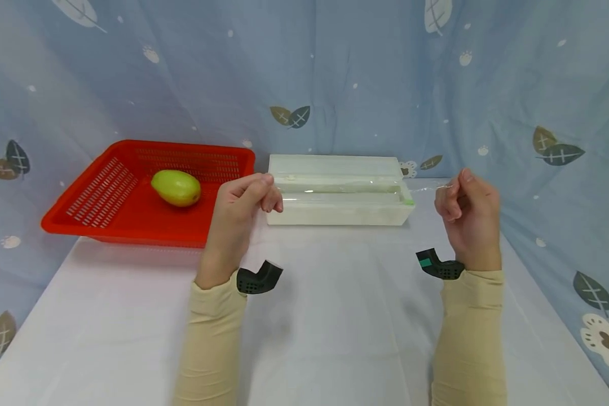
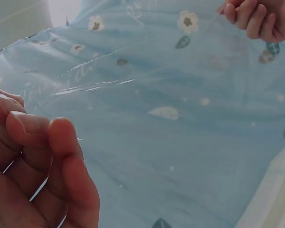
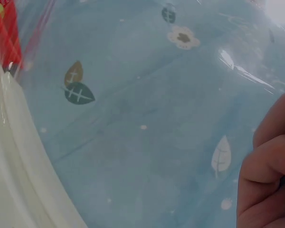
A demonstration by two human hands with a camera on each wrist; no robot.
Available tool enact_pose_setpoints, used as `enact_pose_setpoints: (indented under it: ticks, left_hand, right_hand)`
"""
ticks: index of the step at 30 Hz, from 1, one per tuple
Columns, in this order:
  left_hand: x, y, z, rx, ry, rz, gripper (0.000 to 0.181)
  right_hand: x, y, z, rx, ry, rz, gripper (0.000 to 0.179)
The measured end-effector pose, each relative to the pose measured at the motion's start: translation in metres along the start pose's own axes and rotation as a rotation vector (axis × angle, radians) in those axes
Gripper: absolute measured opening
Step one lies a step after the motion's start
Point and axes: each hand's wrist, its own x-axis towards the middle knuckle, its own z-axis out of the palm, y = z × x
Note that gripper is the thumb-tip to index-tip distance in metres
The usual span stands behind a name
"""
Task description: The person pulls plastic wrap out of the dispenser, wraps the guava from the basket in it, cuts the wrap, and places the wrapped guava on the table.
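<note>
A clear sheet of plastic wrap (image 1: 430, 188) stretches between the two hands, in front of the white wrap dispenser box (image 1: 337, 215). Thumb and fingertips of my left hand (image 1: 239, 217) pinch one side of the film, by the box's left end. My right hand (image 1: 471, 217), right of the box, pinches the other side. In the left wrist view, bright glints mark the film (image 2: 95, 87) near the left fingertips. The right wrist view shows shiny creases of film (image 3: 249, 77) beside the curled right fingers (image 3: 268, 164). The film's edges are hard to make out.
A red plastic basket (image 1: 132, 234) stands at the back left, close to the left hand. One yellow-green mango-like fruit (image 1: 176, 188) lies in it. A white cloth covers the table (image 1: 345, 321), and a blue leaf-print curtain (image 1: 335, 67) hangs behind.
</note>
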Motion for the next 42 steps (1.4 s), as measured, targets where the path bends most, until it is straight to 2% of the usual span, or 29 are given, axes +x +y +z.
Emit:
enact_pose_setpoints:
  ticks: [4, 8, 10, 13, 17, 21, 25, 31, 37, 39, 42]
  left_hand:
    - [0.000, -0.004, 0.000, 0.005, -0.005, -0.019, 0.038]
    - [-0.001, -0.008, -0.002, 0.024, -0.003, -0.059, 0.040]
    - [-0.003, -0.009, -0.004, 0.053, -0.002, -0.081, 0.041]
    - [-0.007, -0.010, -0.007, 0.132, -0.018, -0.121, 0.040]
    - [-0.013, -0.009, -0.006, 0.250, -0.092, -0.195, 0.037]
    - [-0.021, -0.002, 0.000, 0.384, -0.176, -0.260, 0.035]
    - [-0.029, 0.004, 0.002, 0.545, -0.237, -0.281, 0.035]
    - [-0.042, -0.021, -0.016, 0.687, -0.312, -0.284, 0.036]
    - [-0.062, -0.041, -0.023, 0.927, -0.451, -0.245, 0.030]
    - [-0.069, -0.045, -0.023, 1.001, -0.484, -0.239, 0.030]
    - [-0.078, -0.050, -0.025, 1.057, -0.511, -0.246, 0.030]
  right_hand:
    - [-0.005, 0.001, -0.003, -0.013, 0.013, 0.052, 0.035]
    - [-0.013, 0.000, -0.004, -0.157, 0.047, 0.158, 0.033]
    - [-0.018, 0.000, -0.004, -0.236, 0.034, 0.221, 0.032]
    - [-0.025, -0.001, -0.002, -0.353, 0.005, 0.298, 0.032]
    - [-0.036, -0.005, -0.001, -0.478, -0.032, 0.361, 0.033]
    - [-0.048, -0.008, -0.003, -0.543, -0.066, 0.414, 0.033]
    - [-0.060, -0.010, -0.008, -0.582, -0.078, 0.479, 0.032]
    - [-0.083, -0.009, -0.022, -0.603, -0.108, 0.572, 0.031]
    - [-0.110, 0.000, -0.038, -0.588, -0.195, 0.665, 0.030]
    - [-0.117, 0.002, -0.042, -0.612, -0.190, 0.700, 0.032]
    - [-0.126, 0.004, -0.045, -0.662, -0.160, 0.773, 0.037]
